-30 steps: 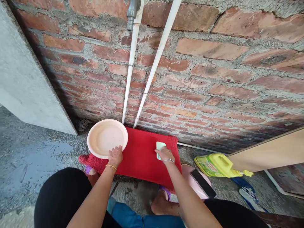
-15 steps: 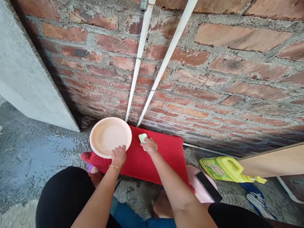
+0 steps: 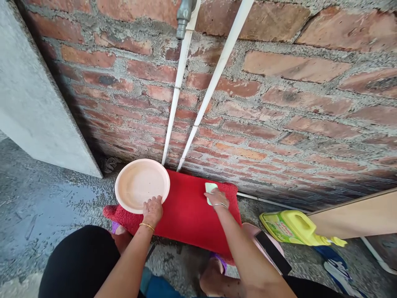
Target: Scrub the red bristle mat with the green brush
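A pale pink basin (image 3: 141, 182) rests on the left part of a red mat (image 3: 186, 211). My left hand (image 3: 152, 210) grips the basin's near right rim, fingers curled over the edge. Toward the mat's right end, my right hand (image 3: 218, 198) is closed around a pale green rectangular block (image 3: 210, 188), which is against the mat. Whether the block is soap or a brush cannot be made out. The basin holds no visible water, only a few dark specks.
A brick wall (image 3: 242, 128) with two white pipes and a grey tap (image 3: 182, 18) rises behind the mat. On the right lie a yellow jug (image 3: 291, 227), a black phone (image 3: 273, 252) on a pink surface, and slippers (image 3: 338, 271). A pale slab (image 3: 46, 95) leans left.
My right hand has slid the pale green block rightward across the mat. My left hand stays on the basin's rim. The view has tilted up slightly, showing more of the tap.
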The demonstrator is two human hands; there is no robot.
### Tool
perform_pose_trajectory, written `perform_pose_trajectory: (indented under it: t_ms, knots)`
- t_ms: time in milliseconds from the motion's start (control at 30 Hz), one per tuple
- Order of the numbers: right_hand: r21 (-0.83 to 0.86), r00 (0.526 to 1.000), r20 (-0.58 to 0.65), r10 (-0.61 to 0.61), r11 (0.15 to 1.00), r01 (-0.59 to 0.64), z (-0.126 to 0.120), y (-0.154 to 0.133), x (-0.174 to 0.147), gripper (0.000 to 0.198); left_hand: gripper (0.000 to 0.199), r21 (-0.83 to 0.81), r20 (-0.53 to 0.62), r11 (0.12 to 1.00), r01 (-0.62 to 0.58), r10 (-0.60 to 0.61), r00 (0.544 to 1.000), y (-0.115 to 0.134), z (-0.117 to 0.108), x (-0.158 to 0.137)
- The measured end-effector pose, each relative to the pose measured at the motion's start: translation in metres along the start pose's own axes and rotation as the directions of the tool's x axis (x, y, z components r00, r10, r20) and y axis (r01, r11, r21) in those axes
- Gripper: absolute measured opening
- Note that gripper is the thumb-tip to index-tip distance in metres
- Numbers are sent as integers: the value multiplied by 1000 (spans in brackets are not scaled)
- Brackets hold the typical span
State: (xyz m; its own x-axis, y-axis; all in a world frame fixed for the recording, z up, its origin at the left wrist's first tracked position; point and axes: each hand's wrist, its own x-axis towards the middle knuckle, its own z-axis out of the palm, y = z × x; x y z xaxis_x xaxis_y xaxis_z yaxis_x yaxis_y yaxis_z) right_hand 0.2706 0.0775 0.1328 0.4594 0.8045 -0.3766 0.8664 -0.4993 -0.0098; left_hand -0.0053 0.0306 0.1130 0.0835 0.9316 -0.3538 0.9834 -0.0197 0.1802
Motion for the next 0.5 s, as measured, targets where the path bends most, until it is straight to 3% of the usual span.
perform_pose_trajectory:
  t_ms: [167,267,367,500]
  knots:
    - [51,964,39,-263,964,261,19,-112,-11,37,34,7,6,1000,10,-10,1000,1,0,2]
    - [52,917,37,-397,917,395,30,-150,-14,29,34,11,10,1000,10,-11,1000,2,1,4]
    - [30,892,41,-451,893,450,31,-147,-6,30,35,10,18,1000,20,-21,1000,3,2,5]
    - [-1,940,47,-338,941,338,18,-87,17,41,35,10,14,999,31,-31,999,4,3,6]
